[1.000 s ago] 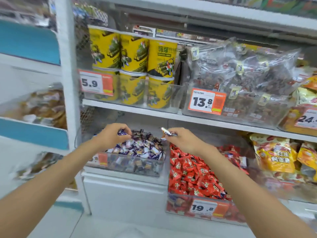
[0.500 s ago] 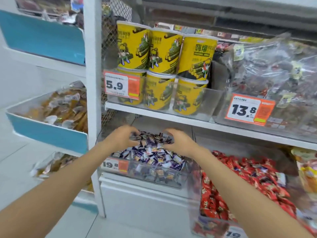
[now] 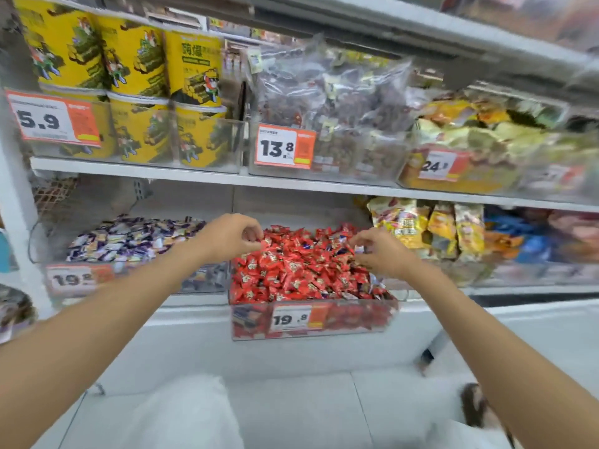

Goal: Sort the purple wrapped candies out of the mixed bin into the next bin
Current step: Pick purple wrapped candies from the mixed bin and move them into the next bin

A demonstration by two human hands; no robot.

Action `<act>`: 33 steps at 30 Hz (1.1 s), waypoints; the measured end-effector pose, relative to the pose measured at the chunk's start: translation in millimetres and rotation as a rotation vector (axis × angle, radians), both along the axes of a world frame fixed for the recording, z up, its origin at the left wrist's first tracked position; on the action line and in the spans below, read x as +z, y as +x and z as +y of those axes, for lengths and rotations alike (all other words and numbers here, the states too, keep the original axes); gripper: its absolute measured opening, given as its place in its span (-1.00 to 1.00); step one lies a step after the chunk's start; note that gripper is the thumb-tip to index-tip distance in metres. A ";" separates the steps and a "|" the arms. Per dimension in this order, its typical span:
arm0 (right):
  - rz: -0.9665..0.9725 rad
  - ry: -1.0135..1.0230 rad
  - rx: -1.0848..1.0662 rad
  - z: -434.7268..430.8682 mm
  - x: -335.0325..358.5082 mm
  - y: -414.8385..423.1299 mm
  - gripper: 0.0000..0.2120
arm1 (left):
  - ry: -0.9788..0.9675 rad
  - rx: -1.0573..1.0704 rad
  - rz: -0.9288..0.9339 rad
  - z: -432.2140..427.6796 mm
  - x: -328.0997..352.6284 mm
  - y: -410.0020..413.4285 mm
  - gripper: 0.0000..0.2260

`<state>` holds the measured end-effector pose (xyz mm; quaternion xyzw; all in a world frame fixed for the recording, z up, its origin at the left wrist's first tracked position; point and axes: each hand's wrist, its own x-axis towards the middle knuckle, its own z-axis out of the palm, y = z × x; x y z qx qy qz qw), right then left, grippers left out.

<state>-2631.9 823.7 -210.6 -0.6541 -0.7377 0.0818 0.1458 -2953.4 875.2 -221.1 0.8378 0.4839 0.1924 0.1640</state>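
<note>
The mixed bin (image 3: 311, 322) is a clear box heaped with red wrapped candies (image 3: 291, 270). A few purple wrapped candies (image 3: 306, 246) show among the red ones near the back. Left of it stands the bin of purple candies (image 3: 129, 238). My left hand (image 3: 231, 236) hovers at the mixed bin's back left corner, fingertips curled together and touching the pile. At the bin's right side my right hand (image 3: 381, 251) has its fingers curled down into the candies. What either hand holds is hidden by the fingers.
A white shelf edge (image 3: 291, 183) runs just above the bins, carrying yellow tubs (image 3: 136, 92) and clear bags of snacks (image 3: 327, 102). Yellow snack packets (image 3: 431, 228) stand right of the mixed bin. White floor lies below.
Both hands have moved right, from over the purple bin to the red mixed bin. The view has swung right with them.
</note>
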 end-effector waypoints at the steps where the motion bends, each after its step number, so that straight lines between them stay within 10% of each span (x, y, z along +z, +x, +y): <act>1: 0.020 0.013 -0.021 -5.7 -0.6 12.8 -0.77 | 0.011 -0.009 0.043 -1.1 0.8 12.9 -0.91; 13: 0.191 0.035 -0.099 -24.8 -39.7 78.8 -0.47 | -0.096 -0.111 -0.042 57.6 -28.4 170.3 -0.91; 19: 0.287 0.038 -0.044 -10.5 -58.1 93.0 -0.50 | -0.140 -0.065 0.018 104.5 -63.4 262.3 -0.50; 26: 0.435 0.038 -0.008 -8.8 -67.7 96.5 -0.53 | -0.201 0.073 -0.318 142.3 -41.9 232.7 -0.87; 33: 0.469 0.043 -0.027 -7.4 -70.4 94.4 -0.53 | -0.228 0.001 -0.009 138.2 -74.7 227.7 -0.68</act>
